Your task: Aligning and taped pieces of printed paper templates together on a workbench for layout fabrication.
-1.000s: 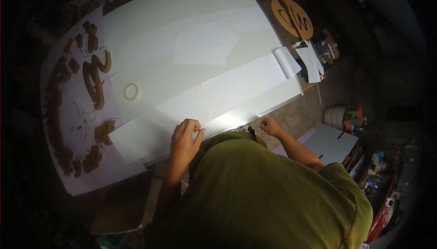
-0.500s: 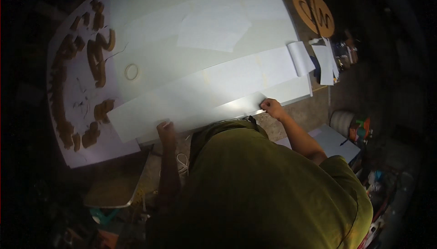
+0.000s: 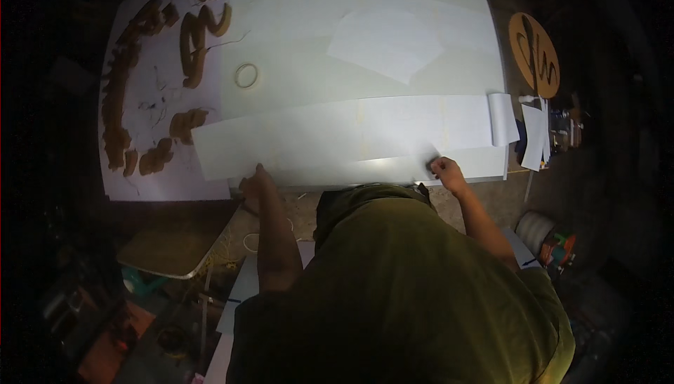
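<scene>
A long white paper strip lies across the near part of a large pale table, and its far right end is rolled up. Over the strip's near edge is a thin, glossy translucent sheet, hard to tell apart from the strip. My right hand pinches its right corner, which is lifted and smeared by motion. In shadow at the near left edge, my left hand has its fingers closed on the sheet's edge.
A tape roll and a loose white sheet lie farther back. Brown cut-out shapes cover a white board at left. A round orange plaque and papers sit at right. A brown board juts out lower left.
The view has turned, shifting the table to the right and upward. My hands keep to the near edge, and the translucent sheet's right corner has lifted a little with my right hand.
</scene>
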`<state>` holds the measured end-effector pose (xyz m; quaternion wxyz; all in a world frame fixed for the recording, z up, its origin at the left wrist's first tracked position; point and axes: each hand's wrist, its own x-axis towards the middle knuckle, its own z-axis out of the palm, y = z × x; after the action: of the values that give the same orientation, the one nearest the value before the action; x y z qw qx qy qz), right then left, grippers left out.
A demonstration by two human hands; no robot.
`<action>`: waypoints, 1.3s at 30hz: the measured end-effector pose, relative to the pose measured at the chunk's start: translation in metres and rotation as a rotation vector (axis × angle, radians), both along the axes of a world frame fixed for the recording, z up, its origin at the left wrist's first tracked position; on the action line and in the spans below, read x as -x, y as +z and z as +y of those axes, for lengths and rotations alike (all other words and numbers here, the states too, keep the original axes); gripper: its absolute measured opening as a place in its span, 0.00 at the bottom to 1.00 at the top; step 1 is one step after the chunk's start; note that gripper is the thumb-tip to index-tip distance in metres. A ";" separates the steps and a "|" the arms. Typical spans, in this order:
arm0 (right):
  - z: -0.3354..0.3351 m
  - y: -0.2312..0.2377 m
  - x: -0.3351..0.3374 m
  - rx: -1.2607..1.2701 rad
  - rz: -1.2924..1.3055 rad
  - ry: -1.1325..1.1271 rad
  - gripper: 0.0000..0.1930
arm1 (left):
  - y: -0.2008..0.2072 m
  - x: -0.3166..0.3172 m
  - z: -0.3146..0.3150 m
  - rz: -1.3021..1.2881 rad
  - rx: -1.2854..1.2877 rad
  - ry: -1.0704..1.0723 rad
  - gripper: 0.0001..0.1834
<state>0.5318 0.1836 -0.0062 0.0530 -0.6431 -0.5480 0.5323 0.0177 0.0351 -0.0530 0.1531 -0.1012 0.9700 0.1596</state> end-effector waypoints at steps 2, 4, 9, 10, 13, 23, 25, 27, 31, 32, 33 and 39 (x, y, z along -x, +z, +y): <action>-0.004 0.000 -0.007 -0.001 -0.020 0.005 0.12 | -0.002 0.016 -0.009 0.134 -0.026 0.007 0.42; -0.009 0.000 -0.016 -0.003 -0.046 0.008 0.12 | 0.007 0.035 -0.015 0.263 -0.051 0.010 0.44; -0.033 0.012 -0.031 0.112 -0.212 -0.026 0.14 | 0.030 0.105 -0.040 0.232 -0.068 -0.030 0.51; -0.039 0.009 -0.038 0.114 -0.219 -0.027 0.14 | 0.031 0.114 -0.041 0.225 -0.066 -0.030 0.51; -0.054 0.005 -0.042 0.127 -0.207 -0.062 0.13 | 0.028 0.135 -0.036 0.138 -0.074 -0.150 0.51; -0.065 0.014 0.007 0.028 -0.192 -0.017 0.14 | -0.021 0.187 -0.058 0.133 -0.236 -0.507 0.26; -0.063 0.020 0.024 0.024 -0.159 -0.018 0.14 | -0.024 0.214 -0.088 0.444 -0.203 -0.773 0.19; -0.064 0.015 0.028 0.007 -0.214 0.067 0.13 | -0.004 0.257 -0.105 0.736 0.015 -1.193 0.16; -0.067 0.009 0.022 0.028 -0.214 0.048 0.13 | 0.080 0.294 -0.076 0.655 -0.305 -0.757 0.19; -0.069 0.009 0.020 0.027 -0.230 0.025 0.13 | 0.112 0.274 -0.046 0.509 -0.393 -0.573 0.20; -0.065 0.010 0.024 0.039 -0.267 0.048 0.13 | 0.126 0.288 -0.053 0.518 -0.386 -0.569 0.20; -0.056 0.014 0.045 0.016 -0.316 0.103 0.13 | 0.181 0.350 -0.065 0.752 -0.460 -0.648 0.18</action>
<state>0.4863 0.1279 0.0077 -0.0666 -0.6902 -0.5775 0.4309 -0.3325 -0.0303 0.1281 -0.1446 0.3030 0.8795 0.3374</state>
